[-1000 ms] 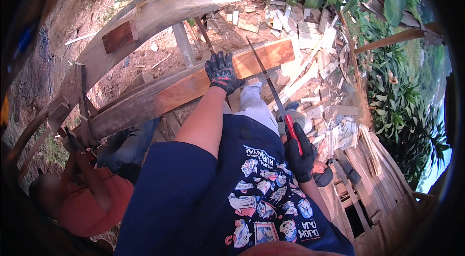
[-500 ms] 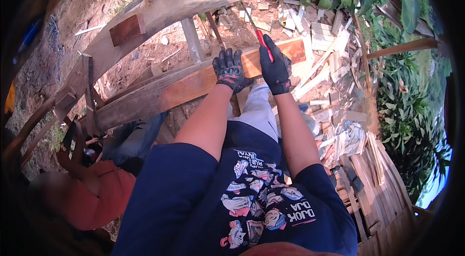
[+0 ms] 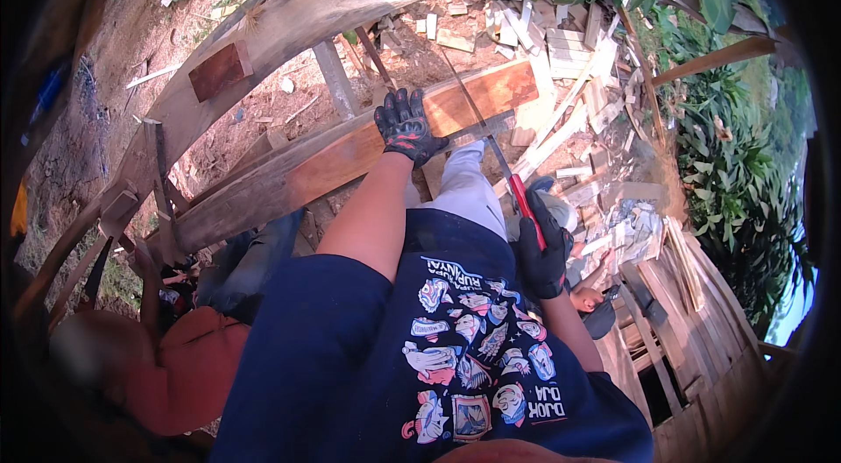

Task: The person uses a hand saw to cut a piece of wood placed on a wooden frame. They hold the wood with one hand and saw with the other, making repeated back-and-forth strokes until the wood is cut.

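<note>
A reddish-brown plank (image 3: 333,163) lies across the rough timbers ahead of me. My left hand (image 3: 405,126), in a black glove with red marks, rests on the plank with its fingers stretched out, pressing on its upper face. In my gloved right hand (image 3: 543,257) is a handsaw (image 3: 528,211), my fingers wrapped round its red handle. Its thin blade slants away from me across the plank, right of my left hand. A flat grey piece (image 3: 501,124) shows at the plank's near edge beside the blade; its kind is unclear.
A curved timber (image 3: 307,12) with a small wood block (image 3: 220,71) on it arches at the far left. A person in a red shirt (image 3: 188,371) sits at the left; another person (image 3: 594,310) is low at the right. Wood offcuts (image 3: 574,56) litter the ground.
My right hand has drawn the saw back toward my body, down and to the right, so the blade now crosses the plank. The left hand stays on the plank.
</note>
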Motion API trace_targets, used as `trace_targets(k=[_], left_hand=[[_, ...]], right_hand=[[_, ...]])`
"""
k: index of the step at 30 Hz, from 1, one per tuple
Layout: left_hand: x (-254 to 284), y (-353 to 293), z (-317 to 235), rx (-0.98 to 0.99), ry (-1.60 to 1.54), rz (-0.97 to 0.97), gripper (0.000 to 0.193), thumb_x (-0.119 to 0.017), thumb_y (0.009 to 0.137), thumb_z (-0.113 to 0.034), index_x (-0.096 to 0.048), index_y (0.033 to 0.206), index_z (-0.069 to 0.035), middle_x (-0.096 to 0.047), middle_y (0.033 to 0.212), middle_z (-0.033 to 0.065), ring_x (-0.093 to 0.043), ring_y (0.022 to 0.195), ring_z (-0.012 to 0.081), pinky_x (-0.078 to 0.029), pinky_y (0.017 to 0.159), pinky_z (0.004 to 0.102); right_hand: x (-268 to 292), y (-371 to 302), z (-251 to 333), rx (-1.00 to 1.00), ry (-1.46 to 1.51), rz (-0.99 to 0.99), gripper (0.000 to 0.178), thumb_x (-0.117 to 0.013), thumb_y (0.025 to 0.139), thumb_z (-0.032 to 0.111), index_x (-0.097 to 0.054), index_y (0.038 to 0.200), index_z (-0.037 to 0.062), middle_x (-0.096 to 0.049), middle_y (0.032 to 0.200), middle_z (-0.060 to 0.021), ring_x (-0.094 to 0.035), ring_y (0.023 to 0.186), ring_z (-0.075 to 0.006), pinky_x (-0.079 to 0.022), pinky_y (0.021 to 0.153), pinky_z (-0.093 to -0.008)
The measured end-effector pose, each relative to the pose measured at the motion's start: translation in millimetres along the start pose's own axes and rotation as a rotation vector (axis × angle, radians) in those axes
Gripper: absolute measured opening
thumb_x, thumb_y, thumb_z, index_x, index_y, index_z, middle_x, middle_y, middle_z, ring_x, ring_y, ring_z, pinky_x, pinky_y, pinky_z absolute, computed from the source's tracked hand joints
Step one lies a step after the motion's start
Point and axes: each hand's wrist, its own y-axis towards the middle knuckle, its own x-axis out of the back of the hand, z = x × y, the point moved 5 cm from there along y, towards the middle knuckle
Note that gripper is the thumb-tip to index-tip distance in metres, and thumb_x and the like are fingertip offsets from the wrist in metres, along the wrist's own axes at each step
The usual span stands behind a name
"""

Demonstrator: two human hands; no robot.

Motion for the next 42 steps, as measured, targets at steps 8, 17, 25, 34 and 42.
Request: trace_targets(k=[8, 17, 25, 34, 42], left_hand=[[-9.6, -3.2, 4.9, 0.016, 0.006, 0.045, 0.139, -0.088, 0.073, -0.076, -0.019, 0.177, -0.015, -0.018, 0.181, 0.0192, -0.009, 0.17, 0.0448, -0.008, 0.134, 0.0672], [2.9, -2.8, -3.2, 0.036, 0.04, 0.02, 0.137, -0.086, 0.075, -0.076, -0.018, 0.176, -0.012, -0.02, 0.18, 0.0203, -0.011, 0.169, 0.0439, -0.011, 0.134, 0.0657], [-0.6, -4.4, -1.2, 0.042, 0.058, 0.061, 0.134, -0.086, 0.076, -0.075, -0.02, 0.176, -0.015, -0.021, 0.18, 0.0193, -0.012, 0.169, 0.0433, -0.012, 0.133, 0.0666], [-2.9, 6.9, 0.3, 0.03, 0.055, 0.023, 0.134, -0.085, 0.076, -0.077, -0.02, 0.177, -0.016, -0.016, 0.183, 0.019, -0.008, 0.17, 0.0458, -0.01, 0.133, 0.0682], [16.2, 0.0, -4.6, 0.065, 0.074, 0.119, 0.14, -0.085, 0.076, -0.076, -0.013, 0.179, -0.014, -0.01, 0.186, 0.0191, -0.005, 0.172, 0.0438, -0.008, 0.135, 0.0667]], right_hand=[[-110.2, 201.4, -3.9, 0.23, 0.116, -0.113, 0.042, -0.068, 0.11, 0.023, -0.071, 0.148, 0.0072, -0.077, 0.133, -0.025, -0.076, 0.124, -0.0377, -0.059, 0.103, -0.0421], [11.3, -36.1, -8.8, 0.046, -0.017, -0.067, 0.045, -0.07, 0.105, 0.013, -0.069, 0.149, 0.0043, -0.075, 0.138, -0.0262, -0.076, 0.126, -0.0406, -0.061, 0.103, -0.0458], [-31.5, 50.7, -2.9, -0.016, 0.136, -0.006, 0.046, -0.066, 0.109, 0.018, -0.065, 0.155, 0.0078, -0.073, 0.141, -0.028, -0.071, 0.132, -0.0426, -0.057, 0.11, -0.0477], [-111.4, 207.4, 9.1, 0.092, -0.011, 0.001, 0.052, -0.065, 0.109, 0.037, -0.067, 0.152, 0.0081, -0.074, 0.139, -0.0258, -0.073, 0.128, -0.0407, -0.057, 0.108, -0.0459], [0.1, 13.8, 9.9, -0.032, 0.045, -0.024, 0.047, -0.061, 0.114, 0.026, -0.061, 0.161, 0.0168, -0.072, 0.149, -0.0184, -0.07, 0.137, -0.0311, -0.053, 0.116, -0.0403]])
